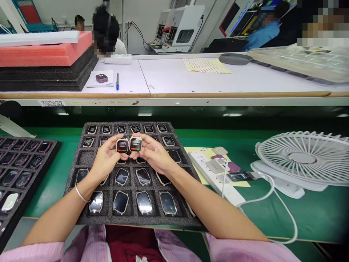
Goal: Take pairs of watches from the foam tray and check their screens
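Side by side above a grey foam tray, two smartwatch bodies face me with lit screens showing text and a red and green bar. My left hand pinches the left smartwatch by its edges. Between the fingers and thumb of my right hand is the right smartwatch. Strapless watches fill many of the tray's pockets; those in the back rows show lit text, while the front ones, such as the dark watch, have dark screens. My hands and forearms hide part of the tray's middle.
At the left lies a second foam tray of purple-rimmed watches. A white power strip with cables and a white fan stand at the right. Behind, a raised shelf carries foam stacks and a pen. Other people sit beyond it.
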